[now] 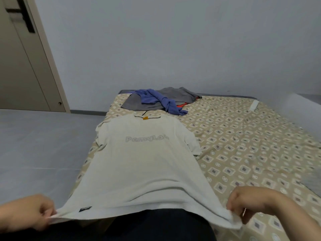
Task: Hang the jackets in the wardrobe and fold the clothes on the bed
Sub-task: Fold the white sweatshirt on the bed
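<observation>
While both hands pinched its hem, the T-shirt (144, 162) lay spread face up along the left side of the bed (243, 145), with its collar toward the middle of the frame and its near edge lifted off the sheet. The left hand (29, 212), at the lower left, held one hem corner between curled fingers. The right hand (250, 204), at the lower right, gripped the other corner the same way.

The shirt sat close to the bed's left edge, so a sideways tug would likely have dragged a sleeve over the side. An uneven pull from the two hands would probably have skewed the body and set a crooked fold. The sleeve on the right already looked creased, and folding over it would have pressed that crease in. Just beyond the collar a blue garment (156, 100) lay twisted across a grey one (172, 96), and a hem swung too far forward could have landed on that heap.

No container showed. The wardrobe was out of view, with only a door (22, 66) at the upper left.
</observation>
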A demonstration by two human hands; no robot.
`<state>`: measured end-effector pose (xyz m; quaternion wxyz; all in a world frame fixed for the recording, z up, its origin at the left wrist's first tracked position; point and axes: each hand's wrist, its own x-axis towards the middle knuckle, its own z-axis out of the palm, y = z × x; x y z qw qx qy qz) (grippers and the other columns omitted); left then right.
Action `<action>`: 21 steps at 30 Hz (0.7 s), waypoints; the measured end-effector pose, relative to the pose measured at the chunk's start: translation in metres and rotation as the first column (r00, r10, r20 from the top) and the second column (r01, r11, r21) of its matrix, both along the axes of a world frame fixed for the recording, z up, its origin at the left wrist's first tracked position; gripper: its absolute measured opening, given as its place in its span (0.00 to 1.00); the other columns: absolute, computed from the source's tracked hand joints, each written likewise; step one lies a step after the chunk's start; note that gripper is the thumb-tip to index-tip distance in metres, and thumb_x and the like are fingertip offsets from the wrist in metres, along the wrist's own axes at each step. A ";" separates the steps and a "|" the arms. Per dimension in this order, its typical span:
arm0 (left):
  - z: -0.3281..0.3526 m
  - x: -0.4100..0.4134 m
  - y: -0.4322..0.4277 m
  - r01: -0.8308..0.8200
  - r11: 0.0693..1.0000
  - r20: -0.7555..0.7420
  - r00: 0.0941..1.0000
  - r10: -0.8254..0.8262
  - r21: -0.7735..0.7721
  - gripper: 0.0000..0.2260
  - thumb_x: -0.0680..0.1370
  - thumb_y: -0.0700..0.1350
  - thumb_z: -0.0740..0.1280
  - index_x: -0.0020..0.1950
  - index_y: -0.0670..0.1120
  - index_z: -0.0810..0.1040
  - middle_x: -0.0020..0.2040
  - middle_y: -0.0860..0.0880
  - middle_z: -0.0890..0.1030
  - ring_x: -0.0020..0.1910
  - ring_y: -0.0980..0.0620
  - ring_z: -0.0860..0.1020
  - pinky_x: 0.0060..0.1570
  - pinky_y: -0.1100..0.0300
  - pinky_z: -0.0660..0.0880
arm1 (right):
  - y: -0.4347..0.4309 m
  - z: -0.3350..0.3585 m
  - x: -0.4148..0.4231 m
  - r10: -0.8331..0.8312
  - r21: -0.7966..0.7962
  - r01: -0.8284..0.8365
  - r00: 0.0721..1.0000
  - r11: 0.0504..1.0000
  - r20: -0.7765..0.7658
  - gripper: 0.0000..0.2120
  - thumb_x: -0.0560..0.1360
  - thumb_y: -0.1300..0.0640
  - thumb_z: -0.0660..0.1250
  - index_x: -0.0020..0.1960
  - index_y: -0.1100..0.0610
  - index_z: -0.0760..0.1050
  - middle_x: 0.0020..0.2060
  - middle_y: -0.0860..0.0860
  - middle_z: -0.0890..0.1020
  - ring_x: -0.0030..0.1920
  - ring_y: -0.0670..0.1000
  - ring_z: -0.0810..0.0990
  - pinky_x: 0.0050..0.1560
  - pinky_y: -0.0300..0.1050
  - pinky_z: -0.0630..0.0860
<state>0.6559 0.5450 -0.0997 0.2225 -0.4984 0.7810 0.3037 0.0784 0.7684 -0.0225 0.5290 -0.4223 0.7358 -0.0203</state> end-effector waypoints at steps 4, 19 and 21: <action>0.025 -0.047 0.002 -0.193 0.980 -0.197 0.960 0.200 0.056 0.16 0.73 0.62 0.69 0.37 0.51 0.83 0.42 0.56 0.81 0.48 0.59 0.78 0.58 0.60 0.70 | -0.029 0.002 0.020 0.009 -0.112 -0.024 0.991 0.993 -0.137 0.12 0.64 0.51 0.68 0.43 0.57 0.81 0.35 0.49 0.80 0.36 0.48 0.77 0.40 0.43 0.75; -0.002 -0.218 0.076 -0.104 0.878 -0.656 0.706 -0.266 -0.468 0.24 0.73 0.63 0.63 0.65 0.55 0.69 0.63 0.66 0.67 0.56 0.63 0.73 0.52 0.66 0.73 | -0.062 -0.050 0.131 -0.030 -0.823 -0.250 0.951 0.510 -0.308 0.15 0.69 0.39 0.69 0.51 0.44 0.71 0.52 0.34 0.71 0.55 0.37 0.71 0.54 0.30 0.67; 0.005 -0.215 0.075 -0.071 0.708 -0.590 0.615 -0.523 -0.702 0.14 0.73 0.56 0.68 0.52 0.49 0.77 0.54 0.53 0.75 0.48 0.55 0.75 0.41 0.62 0.75 | -0.053 -0.049 0.127 -0.037 -0.857 -0.378 0.909 0.349 -0.416 0.11 0.70 0.44 0.71 0.44 0.50 0.76 0.45 0.42 0.73 0.48 0.43 0.71 0.49 0.35 0.70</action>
